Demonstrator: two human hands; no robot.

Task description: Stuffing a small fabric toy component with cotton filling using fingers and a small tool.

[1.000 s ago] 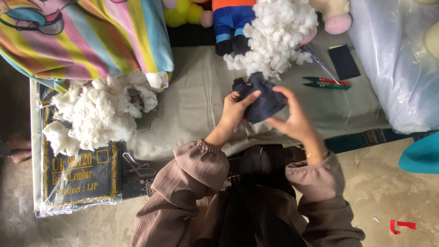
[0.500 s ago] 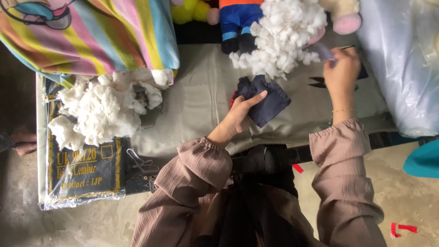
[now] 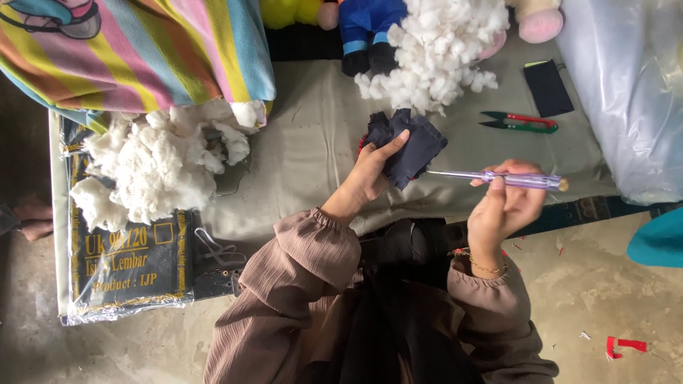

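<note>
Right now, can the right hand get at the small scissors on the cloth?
Probably yes: the scissors lie bare just beyond the right hand with nothing between, but that hand already holds a purple tool.

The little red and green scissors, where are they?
The scissors lie on the grey cloth, right of the white stuffing pile, above the purple tool.

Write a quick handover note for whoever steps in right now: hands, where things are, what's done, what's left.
Left hand: holds the dark fabric piece against the table.
Right hand: grips a purple-handled tool, tip at the fabric's edge.
Stuffing lies just beyond the fabric, another pile far left; snips to the right.
Done: tool in hand.
Left: fabric looks unfilled; probably push stuffing in.
</note>
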